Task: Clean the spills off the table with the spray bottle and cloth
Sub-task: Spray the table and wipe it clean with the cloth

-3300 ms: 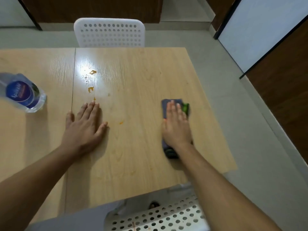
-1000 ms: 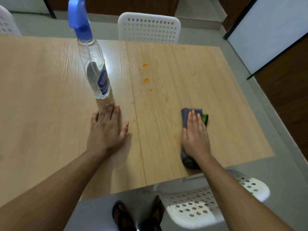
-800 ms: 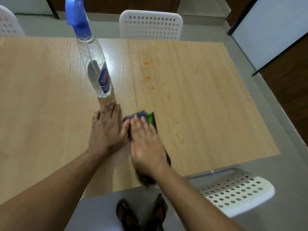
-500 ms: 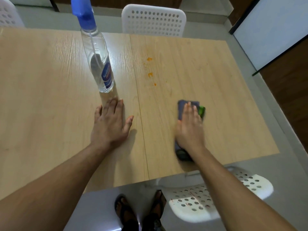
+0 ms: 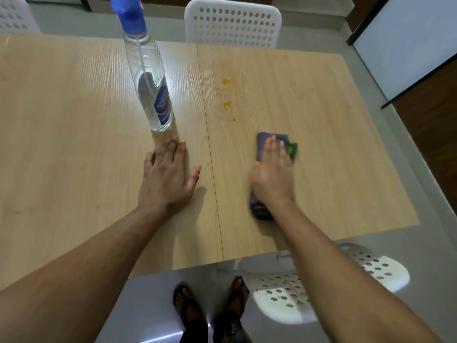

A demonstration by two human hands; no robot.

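The cloth is pressed flat on the table by the right hand, whose fingers are held straight and close together on top of it; nothing is gripped. The cloth is dark blue with a green part at its far right corner, and its long axis is seen to run away from the person, along the line of the forearm. Its near end is showing under the wrist.

The orange spills are found beyond the fingertips and a little to the left, near the seam between the two table halves. They are well apart from the cloth, and no part of them is covered by it. The next stroke is therefore judged to go forward and leftward, away from the body.

The left hand is laid flat on the table with fingers straight and the thumb spread out; nothing is held by it. The spray bottle is standing upright just beyond its fingertips, apparently not touched. The right hand is the nearer one to the spills, and the left hand is the nearer one to the bottle. The spills are judged not yet wiped.
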